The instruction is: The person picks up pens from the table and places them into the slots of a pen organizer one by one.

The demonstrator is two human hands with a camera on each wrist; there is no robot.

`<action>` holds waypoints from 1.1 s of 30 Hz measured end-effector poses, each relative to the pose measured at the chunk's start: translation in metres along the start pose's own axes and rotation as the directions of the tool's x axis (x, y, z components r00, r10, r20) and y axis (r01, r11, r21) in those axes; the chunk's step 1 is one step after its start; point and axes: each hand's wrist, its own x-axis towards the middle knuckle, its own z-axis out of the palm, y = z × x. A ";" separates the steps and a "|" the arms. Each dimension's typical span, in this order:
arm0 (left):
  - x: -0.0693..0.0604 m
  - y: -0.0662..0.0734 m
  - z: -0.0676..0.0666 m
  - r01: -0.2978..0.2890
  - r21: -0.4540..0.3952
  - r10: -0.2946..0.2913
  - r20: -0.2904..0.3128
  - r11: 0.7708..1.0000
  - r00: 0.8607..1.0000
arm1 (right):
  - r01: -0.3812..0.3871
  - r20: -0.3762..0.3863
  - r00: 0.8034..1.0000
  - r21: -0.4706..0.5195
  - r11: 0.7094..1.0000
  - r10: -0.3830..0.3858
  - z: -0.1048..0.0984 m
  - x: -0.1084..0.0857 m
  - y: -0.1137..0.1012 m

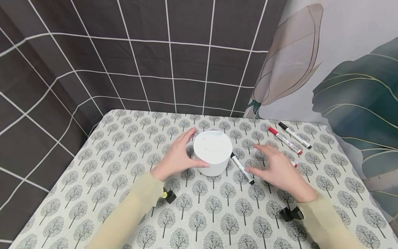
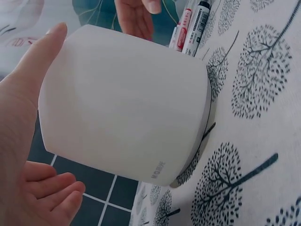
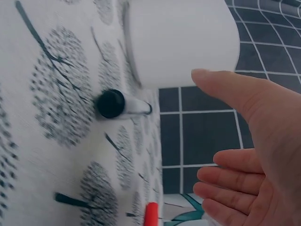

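Note:
A white round container with a pale top stands upright on the patterned cloth; its smooth side fills much of the left wrist view. My left hand is around its left side, thumb across the front edge and fingers spread; whether it touches is hard to tell. To the right, my right hand hovers with thumb and fingers apart, holding nothing. Between container and right hand lies a white marker with black ends, close beside the container. In the right wrist view the marker's dark end points at the camera.
At the back right lie a red-capped marker and a black-capped marker, side by side. Another red-ended marker is partly hidden behind my right hand. A dark grid-patterned curtain hangs behind the tree-print tablecloth.

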 end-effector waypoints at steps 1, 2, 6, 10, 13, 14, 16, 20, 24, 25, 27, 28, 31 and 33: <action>0.000 0.001 0.000 -0.004 -0.003 0.004 -0.006 1.000 1.000 | -0.004 0.007 1.000 0.007 1.000 0.004 0.002 0.000 0.000; 0.000 0.002 0.001 -0.006 -0.003 0.006 -0.012 1.000 1.000 | -0.009 0.015 1.000 0.011 1.000 0.009 0.004 -0.001 -0.001; 0.000 0.006 0.003 -0.008 -0.016 0.008 -0.022 1.000 1.000 | -0.052 0.047 0.998 0.031 0.998 0.051 0.013 -0.002 -0.002; -0.002 0.007 0.007 0.024 -0.022 -0.024 -0.009 0.999 1.000 | -0.063 0.051 0.997 0.045 0.997 0.061 0.021 -0.003 -0.002; -0.003 0.006 0.010 0.047 -0.018 -0.047 0.001 0.999 0.999 | -0.053 0.043 0.998 0.040 0.998 0.051 0.026 -0.002 -0.003; -0.003 0.006 0.010 0.048 -0.017 -0.048 0.002 0.999 0.999 | -0.052 0.039 0.998 0.034 0.998 0.051 0.028 -0.002 -0.003; -0.003 0.005 0.011 0.044 -0.017 -0.044 0.002 0.999 0.999 | -0.055 0.037 0.998 0.031 0.998 0.054 0.030 -0.002 -0.003; -0.002 0.004 0.011 0.034 -0.012 -0.034 -0.006 0.999 0.999 | -0.064 0.043 0.997 0.046 0.997 0.062 0.034 -0.001 -0.003; -0.001 0.004 0.011 0.031 -0.017 -0.031 -0.011 0.999 0.999 | -0.073 0.057 0.996 0.068 0.995 0.069 0.038 -0.001 -0.003; -0.001 0.004 0.011 0.029 -0.019 -0.029 -0.011 0.999 1.000 | -0.075 0.059 0.996 0.074 0.994 0.071 0.039 -0.001 -0.004; -0.001 0.004 0.011 0.024 -0.027 -0.025 -0.013 0.999 1.000 | -0.083 0.066 0.995 0.087 0.993 0.077 0.041 0.000 -0.005; -0.001 0.004 0.011 0.023 -0.030 -0.023 -0.014 0.999 1.000 | -0.087 0.069 0.994 0.092 0.992 0.081 0.041 0.000 -0.005; 0.000 0.004 0.010 0.019 -0.037 -0.020 -0.016 0.999 1.000 | -0.094 0.070 0.994 0.099 0.991 0.087 0.043 0.000 -0.006; 0.000 0.004 0.010 0.016 -0.041 -0.017 -0.017 0.999 1.000 | -0.094 0.066 0.994 0.101 0.990 0.088 0.044 0.000 -0.006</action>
